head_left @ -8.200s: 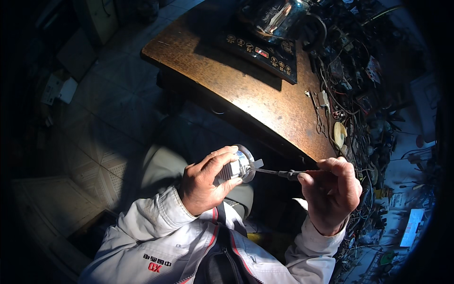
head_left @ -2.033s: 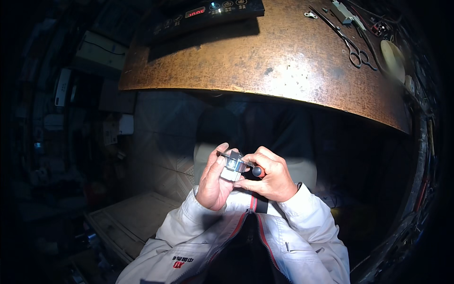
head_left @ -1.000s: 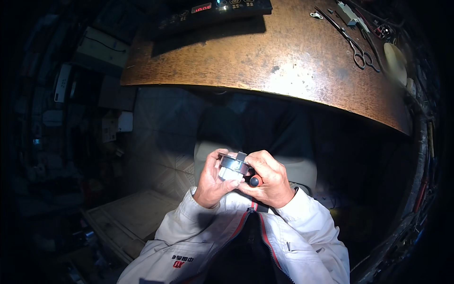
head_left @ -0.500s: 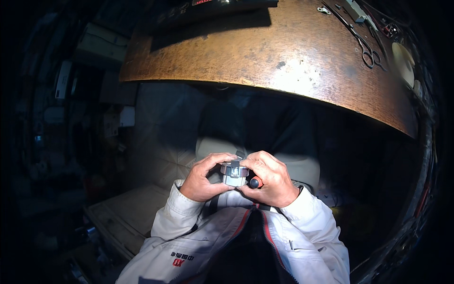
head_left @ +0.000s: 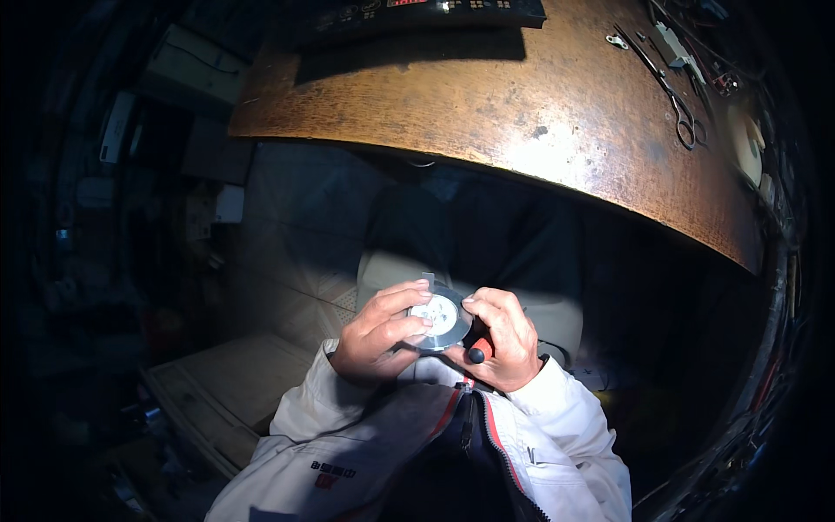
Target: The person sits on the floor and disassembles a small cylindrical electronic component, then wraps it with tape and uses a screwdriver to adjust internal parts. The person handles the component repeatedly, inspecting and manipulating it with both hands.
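Both hands hold a round light fitting (head_left: 446, 316) over my lap. It resembles a downlight, with a white face dotted with small spots, a wide dark ring and a small tab at its far edge. My left hand (head_left: 376, 337) is closed on its left side, with fingers lying over the white face. On the other side my right hand (head_left: 507, 341) pinches the ring between thumb and fingers. Tucked in the right palm is a tool with a red handle (head_left: 480, 350) and a dark end; its working end is hidden.
Beyond my lap stands a brown wooden table (head_left: 417, 100) with a curved near edge. On it are a black panel device (head_left: 487, 12) at the back, scissors (head_left: 683, 122) and a small white block (head_left: 670, 43) at the right. A wooden board or box (head_left: 204, 391) lies low at left.
The round fitting has been tilted, so its white face now shows instead of its side. My left fingers have shifted onto the face. The red handle remains in my right hand.
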{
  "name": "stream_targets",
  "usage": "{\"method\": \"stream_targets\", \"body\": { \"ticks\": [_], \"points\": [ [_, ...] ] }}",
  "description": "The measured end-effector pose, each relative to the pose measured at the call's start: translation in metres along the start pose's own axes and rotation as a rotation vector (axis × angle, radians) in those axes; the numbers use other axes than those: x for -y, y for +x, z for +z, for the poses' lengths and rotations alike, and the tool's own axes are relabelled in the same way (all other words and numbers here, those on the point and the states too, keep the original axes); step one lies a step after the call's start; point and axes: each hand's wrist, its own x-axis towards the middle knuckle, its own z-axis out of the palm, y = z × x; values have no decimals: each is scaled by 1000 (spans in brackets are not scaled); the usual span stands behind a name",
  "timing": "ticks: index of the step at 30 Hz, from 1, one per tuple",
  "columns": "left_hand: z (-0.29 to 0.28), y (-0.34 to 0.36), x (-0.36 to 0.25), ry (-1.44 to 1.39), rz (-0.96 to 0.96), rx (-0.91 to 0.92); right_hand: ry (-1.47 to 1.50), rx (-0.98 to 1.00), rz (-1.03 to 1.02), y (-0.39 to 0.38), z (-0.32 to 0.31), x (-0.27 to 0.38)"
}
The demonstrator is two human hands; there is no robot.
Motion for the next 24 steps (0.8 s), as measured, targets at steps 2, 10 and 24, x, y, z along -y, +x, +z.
{"method": "stream_targets", "body": {
  "ticks": [2,10,24],
  "points": [
    [0,-1,-4,24,21,-15,-40,3,-61,-3,-2,-2],
    [-5,2,-11,32,28,13,-121,-8,-193,0,-5,-3],
    [-6,2,-15,40,5,-33,-104,2,-285,0,-8,-7]
  ]
}}
